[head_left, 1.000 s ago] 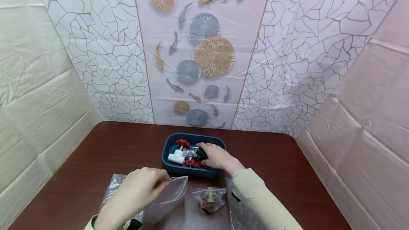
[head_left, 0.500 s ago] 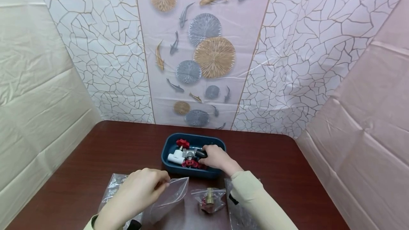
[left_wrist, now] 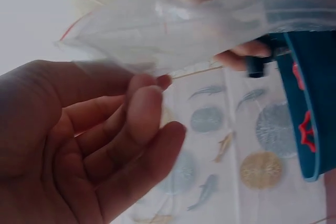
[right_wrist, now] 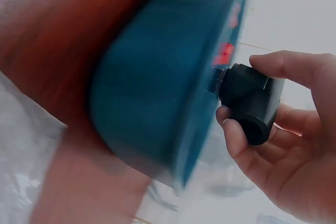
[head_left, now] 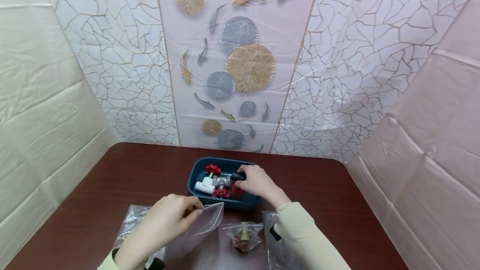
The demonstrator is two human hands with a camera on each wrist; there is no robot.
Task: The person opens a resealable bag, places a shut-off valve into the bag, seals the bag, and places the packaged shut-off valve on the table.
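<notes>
My right hand (head_left: 258, 182) grips a black tee-shaped pipe fitting (right_wrist: 252, 95) between thumb and fingers, at the right side of a blue plastic bin (head_left: 240, 206). In the right wrist view the fitting's round end opening shows, and a short stem sticks out toward the bin. Inside the bin lie a white tee-shaped valve (head_left: 204, 186) with a red handwheel (head_left: 213, 169), a metal valve (head_left: 223, 181) and another red handwheel (head_left: 221, 193). Nearer me, my left hand (head_left: 168, 220) pinches the edge of a clear zip bag (left_wrist: 173, 32), whose mouth gapes toward the bin.
A small zip bag (head_left: 244, 238) holding a brass fitting and something red lies in front of the bin. Clear plastic bags lie flat on the left (head_left: 131, 220) and under my right forearm (head_left: 275, 249). Patterned cloth walls (head_left: 131, 74) enclose the dark wooden table (head_left: 157, 166).
My right hand has shifted slightly up with the black fitting, uncovering a red handwheel beside it. My left hand has moved the bag's mouth slightly up and right.
</notes>
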